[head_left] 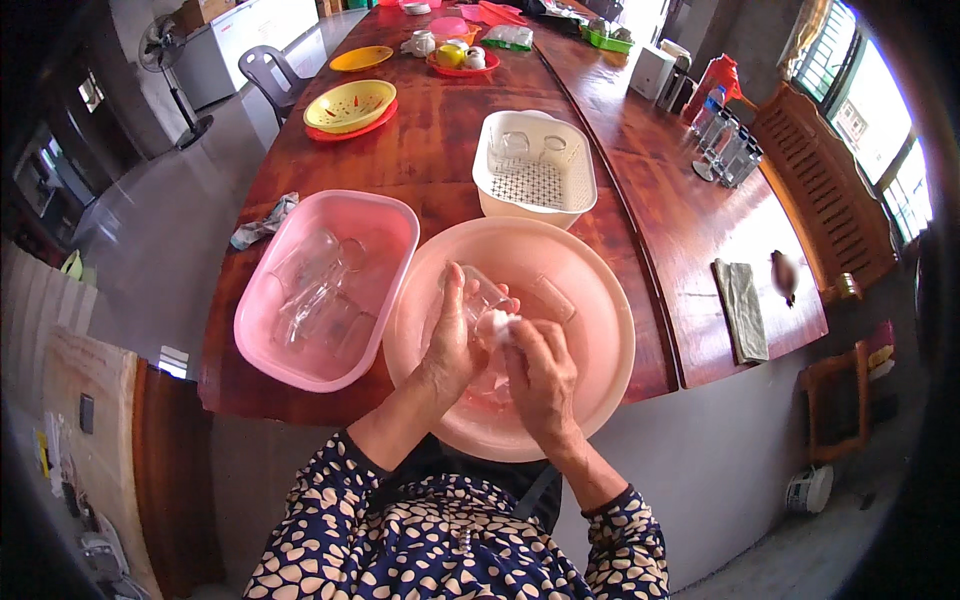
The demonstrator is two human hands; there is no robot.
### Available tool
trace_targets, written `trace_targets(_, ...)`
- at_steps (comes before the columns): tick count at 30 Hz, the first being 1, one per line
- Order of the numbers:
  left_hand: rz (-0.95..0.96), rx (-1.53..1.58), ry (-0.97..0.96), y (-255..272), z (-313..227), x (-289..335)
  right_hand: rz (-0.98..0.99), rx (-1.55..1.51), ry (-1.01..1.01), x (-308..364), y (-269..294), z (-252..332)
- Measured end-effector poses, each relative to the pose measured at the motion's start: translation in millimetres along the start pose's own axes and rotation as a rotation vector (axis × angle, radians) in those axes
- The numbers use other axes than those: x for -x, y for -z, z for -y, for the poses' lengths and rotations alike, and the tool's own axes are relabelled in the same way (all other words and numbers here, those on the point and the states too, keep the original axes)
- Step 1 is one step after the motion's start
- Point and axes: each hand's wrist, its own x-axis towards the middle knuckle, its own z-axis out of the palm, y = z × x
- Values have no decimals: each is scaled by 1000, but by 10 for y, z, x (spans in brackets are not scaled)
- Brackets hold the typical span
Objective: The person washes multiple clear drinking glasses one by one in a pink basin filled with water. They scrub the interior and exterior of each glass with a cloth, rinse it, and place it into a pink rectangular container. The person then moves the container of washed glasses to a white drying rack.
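Note:
Over a round pink basin [620, 330], my left hand [450, 335] is wrapped round a clear drinking glass [482, 290], tilted with its rim toward my right. My right hand [540, 375] pinches a small white cloth or sponge [497, 325] and presses it at the glass's mouth. Another clear glass [553, 298] lies in the basin, right of my hands. To the left stands a rectangular pink tub [400, 225] with several clear glasses [325, 290] lying in it. Behind the basin, a white draining basket [582, 185] holds two clear glasses [514, 144] at its far end.
A crumpled cloth [265, 222] lies beside the pink tub. Farther back are a yellow colander [350, 105] on a red plate and a yellow plate [361, 59]. On the right stand a rack of glasses [728, 150] and a folded grey-green cloth [740, 310]. A table seam runs right of the basin.

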Motion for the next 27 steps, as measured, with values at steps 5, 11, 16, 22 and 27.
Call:
trace_targets(5, 183, -9, -12, -1, 116, 109, 26, 98, 3, -49, -111, -147)
trace_targets(11, 163, -87, -50, -32, 98, 96, 293, -623, -466, -22, -24, -270)
trace_targets(16, 185, -150, -81, 40, -63, -16, 406, -416, -355, -68, 195, -260)
trace_targets(22, 100, -76, -56, -59, -141, 74, 258, -431, -374, 36, 197, -261)
trace_targets(27, 187, -64, -44, -58, 37, 93, 179, -130, -139, -40, 91, -232)
